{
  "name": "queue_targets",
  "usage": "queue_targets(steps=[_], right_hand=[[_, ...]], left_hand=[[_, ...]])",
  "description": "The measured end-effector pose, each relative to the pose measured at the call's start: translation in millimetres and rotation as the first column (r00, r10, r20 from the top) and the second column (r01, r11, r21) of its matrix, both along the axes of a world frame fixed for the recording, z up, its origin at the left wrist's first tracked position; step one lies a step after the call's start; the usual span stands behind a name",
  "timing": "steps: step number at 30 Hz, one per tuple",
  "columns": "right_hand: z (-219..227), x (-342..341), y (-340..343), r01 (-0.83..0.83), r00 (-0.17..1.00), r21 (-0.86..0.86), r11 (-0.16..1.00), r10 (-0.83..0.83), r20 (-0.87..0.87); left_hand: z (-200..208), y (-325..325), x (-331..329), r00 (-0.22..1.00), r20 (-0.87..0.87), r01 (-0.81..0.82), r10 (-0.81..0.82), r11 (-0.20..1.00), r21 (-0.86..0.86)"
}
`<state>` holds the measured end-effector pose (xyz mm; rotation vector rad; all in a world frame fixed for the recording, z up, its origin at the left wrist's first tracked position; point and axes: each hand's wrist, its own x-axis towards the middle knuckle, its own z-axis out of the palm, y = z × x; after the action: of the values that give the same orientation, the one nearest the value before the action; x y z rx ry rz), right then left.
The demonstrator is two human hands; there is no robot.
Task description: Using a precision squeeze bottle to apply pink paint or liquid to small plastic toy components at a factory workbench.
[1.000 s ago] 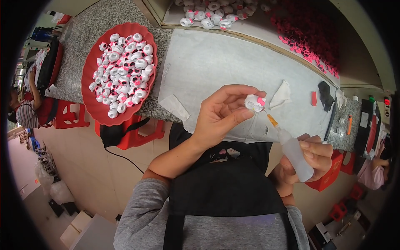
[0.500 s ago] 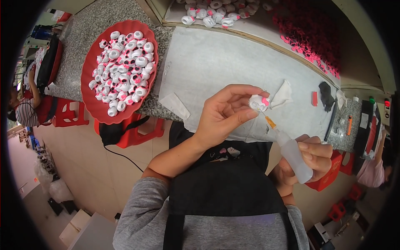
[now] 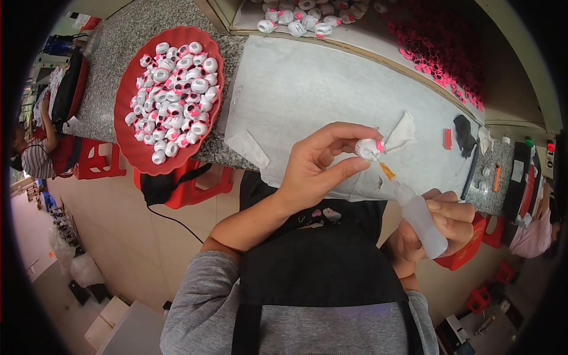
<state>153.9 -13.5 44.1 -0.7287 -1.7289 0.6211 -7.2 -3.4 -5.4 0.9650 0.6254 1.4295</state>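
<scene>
Since half a second ago, your bottle [image 3: 423, 222] shifts slightly to the right and the small white piece [image 3: 364, 148] sits a little lower, while the red bowl [image 3: 125, 97] stays in place. Both hands meet above the near edge of a white sheet [image 3: 296, 83] on the speckled grey desk [image 3: 157, 18]. Your left hand [image 3: 319, 160] pinches the pink-spotted white piece between thumb and fingertips; your right hand [image 3: 447, 222] curls around the translucent bottle, tilting its orange needle hub [image 3: 387, 171] up toward the piece. The fine needle overlaps the piece's lower right side, though contact is too small to tell.

Lettering is scarce. Your bottle shows a plain, cloudy wall. Small dark marks dot some of the white-and-pink pieces [image 3: 171, 97] heaped in the scalloped bowl at your left, too tiny to read. Your black apron [image 3: 322, 269] carries a printed motif [image 3: 329, 214] of pale figures and pink shapes near your left wrist.

Beyond the sheet, a shelf holds more white pieces [image 3: 302, 18] and a dense spread of pink parts [image 3: 441, 65]. A crumpled white tissue [image 3: 402, 133] lies just beyond the held piece; a red strip [image 3: 447, 139] and a black cloth [image 3: 464, 136] lie farther right.
</scene>
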Motion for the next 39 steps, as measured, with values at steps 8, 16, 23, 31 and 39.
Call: queue_targets(steps=[8, 16, 23, 31, 39], right_hand=[[2.4, -1.1, -1.0, 0.001, 0.999, -0.012, 1.000, -0.001, 0.034], [-5.3, -6.7, 3.5, 0.057, 0.998, 0.060, 0.997, -0.055, -0.035], [-5.3, -1.0, 20.5, 0.105, 0.980, -0.013, 0.994, -0.106, -0.170], [-19.6, 9.9, 119.4, 0.053, 0.996, -0.520, 0.853, -0.085, -0.037], [-49.0, 0.4, 177.6, 0.389, 0.609, 0.083, 0.917, -0.324, 0.724]], left_hand=[[-0.4, -0.1, 1.0, 0.987, -0.148, -0.050, 0.067, 0.992, 0.116], [-2.4, 3.1, -1.8, 0.970, -0.212, -0.085, 0.116, 0.985, 0.149], [2.5, 4.2, -11.4, 0.980, -0.144, -0.131, 0.140, 0.989, 0.070], [2.6, 7.3, -24.2, 0.961, 0.018, -0.273, 0.276, 0.957, -0.094], [2.7, 4.8, -32.2, 0.953, 0.016, -0.300, 0.303, 0.949, -0.095]])
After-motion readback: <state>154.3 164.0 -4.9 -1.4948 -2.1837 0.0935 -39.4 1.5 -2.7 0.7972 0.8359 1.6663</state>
